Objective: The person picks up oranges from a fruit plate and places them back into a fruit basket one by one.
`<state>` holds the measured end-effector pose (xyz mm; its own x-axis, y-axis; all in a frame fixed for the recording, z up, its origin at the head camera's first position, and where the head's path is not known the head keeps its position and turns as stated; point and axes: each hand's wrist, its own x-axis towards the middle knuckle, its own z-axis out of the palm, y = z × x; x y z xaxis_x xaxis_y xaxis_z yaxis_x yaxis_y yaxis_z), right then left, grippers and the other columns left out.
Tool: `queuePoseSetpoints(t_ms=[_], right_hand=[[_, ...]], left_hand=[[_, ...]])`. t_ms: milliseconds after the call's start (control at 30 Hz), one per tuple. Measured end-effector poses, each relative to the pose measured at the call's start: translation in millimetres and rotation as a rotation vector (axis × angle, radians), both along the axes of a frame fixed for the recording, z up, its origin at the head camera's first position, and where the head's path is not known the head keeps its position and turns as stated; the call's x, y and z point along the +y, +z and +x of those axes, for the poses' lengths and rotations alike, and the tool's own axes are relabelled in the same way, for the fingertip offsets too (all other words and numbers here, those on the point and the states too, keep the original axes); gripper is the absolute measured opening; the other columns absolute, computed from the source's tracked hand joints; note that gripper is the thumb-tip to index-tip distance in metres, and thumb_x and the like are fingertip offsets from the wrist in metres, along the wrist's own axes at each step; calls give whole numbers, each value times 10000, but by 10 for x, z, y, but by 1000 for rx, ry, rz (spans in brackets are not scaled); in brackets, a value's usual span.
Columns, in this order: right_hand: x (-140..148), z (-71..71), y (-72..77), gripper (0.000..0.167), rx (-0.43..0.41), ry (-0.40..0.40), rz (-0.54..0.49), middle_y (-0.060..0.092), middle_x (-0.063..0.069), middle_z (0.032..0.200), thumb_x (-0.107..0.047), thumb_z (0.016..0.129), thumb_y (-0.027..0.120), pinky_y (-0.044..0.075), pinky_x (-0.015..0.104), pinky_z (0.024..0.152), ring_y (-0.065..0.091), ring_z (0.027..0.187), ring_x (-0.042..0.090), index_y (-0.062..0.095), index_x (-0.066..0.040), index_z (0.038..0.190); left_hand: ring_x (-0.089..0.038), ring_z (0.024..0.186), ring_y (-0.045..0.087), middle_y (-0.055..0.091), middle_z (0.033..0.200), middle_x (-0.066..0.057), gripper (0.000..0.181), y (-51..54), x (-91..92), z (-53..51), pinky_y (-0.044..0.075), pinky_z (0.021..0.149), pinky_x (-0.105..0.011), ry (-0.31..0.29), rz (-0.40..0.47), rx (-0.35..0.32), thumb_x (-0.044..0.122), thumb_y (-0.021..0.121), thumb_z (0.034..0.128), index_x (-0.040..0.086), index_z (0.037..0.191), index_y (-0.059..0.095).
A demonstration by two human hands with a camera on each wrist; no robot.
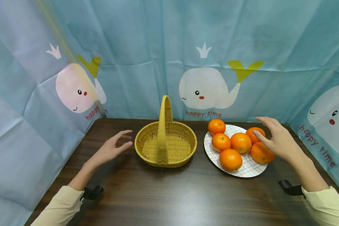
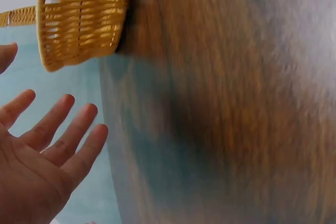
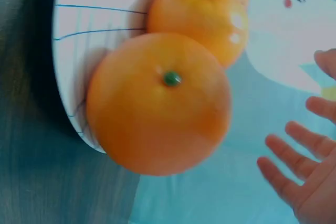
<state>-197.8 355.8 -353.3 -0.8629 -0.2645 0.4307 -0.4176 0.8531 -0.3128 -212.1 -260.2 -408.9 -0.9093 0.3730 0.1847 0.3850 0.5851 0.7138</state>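
A yellow wicker basket with a tall arched handle stands on the dark wooden table, with nothing inside it. To its left, my left hand hovers with fingers spread and holds nothing; the left wrist view shows the palm facing the basket's woven side. On the right lies a white plate with a thin grid pattern, bearing several oranges. My right hand hovers at the plate's right edge, fingers loose and apart, nearest an orange with a green stem spot. No contact shows.
A light blue curtain with printed whales hangs behind and beside the table. Bare tabletop lies between basket and plate and along the front. Black straps circle both wrists below cream sleeves.
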Motion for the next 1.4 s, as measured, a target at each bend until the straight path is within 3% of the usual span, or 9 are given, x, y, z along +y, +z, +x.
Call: queuePoseSetpoints(t_ms=[100,233,367,533,833,1000,1133,1233,1400], right_hand=[[58,4,38,498,34,-11,-100,530,257,1340,-141,961,725,544,388,881,593,1060,439,546,-6,1405],[145,15,74,417,-7,-70,-223,597,211,1270,-178,993,686,412,15,748,640,980,65,592,-19,1367],[248,16,105,368,-78,-120,-286,648,8,1173,-237,1012,661,438,52,658,520,877,-176,628,-41,1322],[367,20,86,324,-141,-107,-325,660,-172,1030,-237,1022,650,480,113,644,585,834,-70,647,-26,1268],[522,120,-45,354,-184,-119,-315,630,-207,1049,-253,1020,653,490,114,655,591,835,-88,625,-40,1301],[637,203,-137,525,-261,-63,-302,554,107,1320,-195,1010,664,453,64,699,481,969,-197,453,14,1442],[665,265,-224,712,-344,-16,-305,352,356,1450,-156,999,667,424,45,732,581,1180,212,255,19,1553],[651,301,-286,804,-379,-3,-317,286,391,1472,-148,992,674,400,28,747,431,1198,594,155,11,1585],[617,331,-402,848,-383,-11,-314,287,407,1451,-142,960,718,468,82,755,416,1188,622,155,41,1567]], left_hand=[[-437,1198,585,567,1367,-224,521,-37,28,4,504,927,-579,-36,59,-20,224,640,1030,82,1499,462],[-422,1144,626,558,1375,-227,492,-75,69,11,571,858,-409,-79,109,-60,200,655,1022,37,1459,501],[-426,1142,630,543,1387,-246,485,-99,109,23,571,864,-385,-103,128,-75,179,670,1011,-3,1433,515],[-411,1132,638,534,1402,-236,511,-105,146,28,562,872,-474,-85,116,-72,176,713,981,-3,1422,526],[-384,1124,646,545,1388,-237,526,-107,146,26,573,856,-424,-68,91,-86,199,721,976,23,1429,520],[-384,1113,651,552,1380,-234,530,-79,158,39,574,853,-438,-60,71,-82,209,728,972,24,1425,525],[-378,1109,655,550,1381,-237,525,-49,159,47,580,839,-413,-52,56,-79,214,730,970,30,1419,531],[-367,1099,660,555,1371,-245,519,-45,160,47,585,821,-395,-54,56,-77,209,727,973,27,1417,533],[-350,1085,665,563,1363,-234,520,-39,168,51,584,820,-420,-53,54,-85,207,729,971,26,1417,534]])
